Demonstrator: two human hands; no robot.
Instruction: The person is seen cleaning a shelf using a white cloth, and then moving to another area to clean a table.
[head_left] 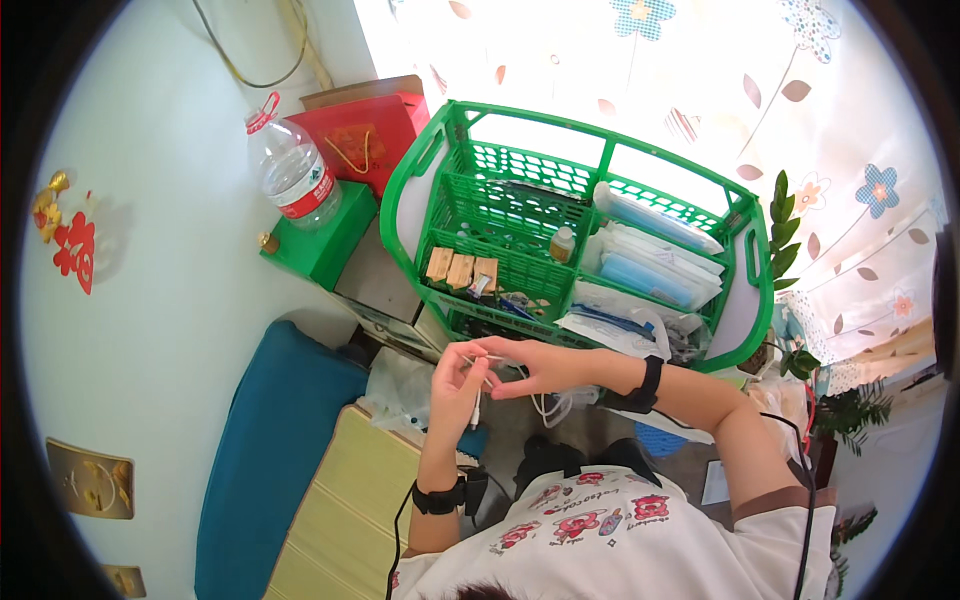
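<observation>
Curtain (690,90), upper right; compartmented green basket (763,285), upper centre — below it, left hand (455,388) and right hand (530,366) pinch a white cable (476,410), seemingly controlling slack.

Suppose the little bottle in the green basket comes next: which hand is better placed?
Probably the right hand: it is nearer the little bottle than the left hand is. Both are on the white cable, though, so the right may need to let go first.
</observation>
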